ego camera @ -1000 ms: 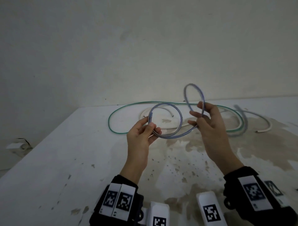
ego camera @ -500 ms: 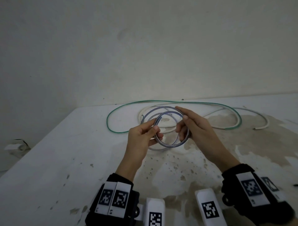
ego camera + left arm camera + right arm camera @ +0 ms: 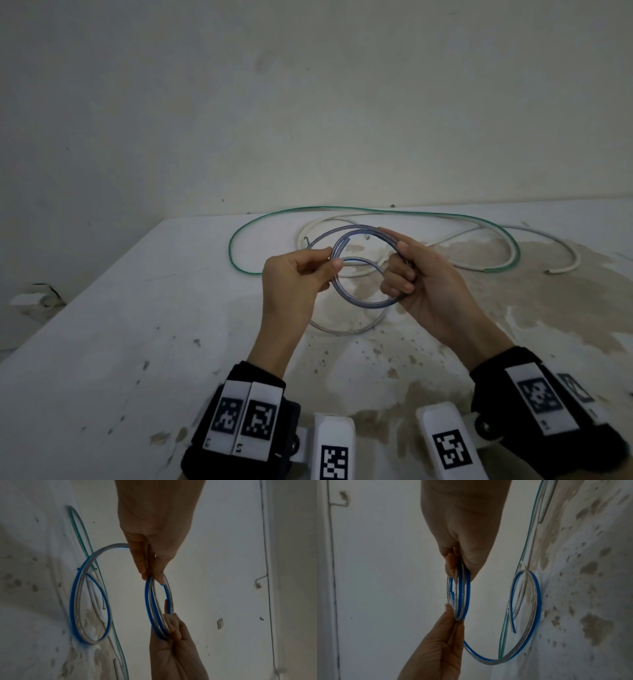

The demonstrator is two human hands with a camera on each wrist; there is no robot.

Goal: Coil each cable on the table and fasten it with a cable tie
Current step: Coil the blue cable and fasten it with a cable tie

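A clear cable with a blue stripe (image 3: 356, 301) is wound into a small coil held above the table between both hands. My left hand (image 3: 301, 274) pinches the coil's left side between thumb and fingers. My right hand (image 3: 407, 270) grips the right side, fingers curled round the loops. In the left wrist view the coil (image 3: 154, 609) hangs edge-on, and a further loop of the same cable (image 3: 89, 601) trails down onto the table. The right wrist view shows the coil (image 3: 460, 597) and the trailing loop (image 3: 529, 608) with its free end.
A green cable (image 3: 342, 209) and a white cable (image 3: 534, 240) lie loose across the back of the stained white table (image 3: 137, 342). A white cable tie (image 3: 523, 566) lies by the trailing loop. The wall stands just behind the table.
The loop my right hand held raised a second ago has been folded over onto the left hand's loop. Both hands now hold one tighter coil, and my right hand's fingers have curled round it.
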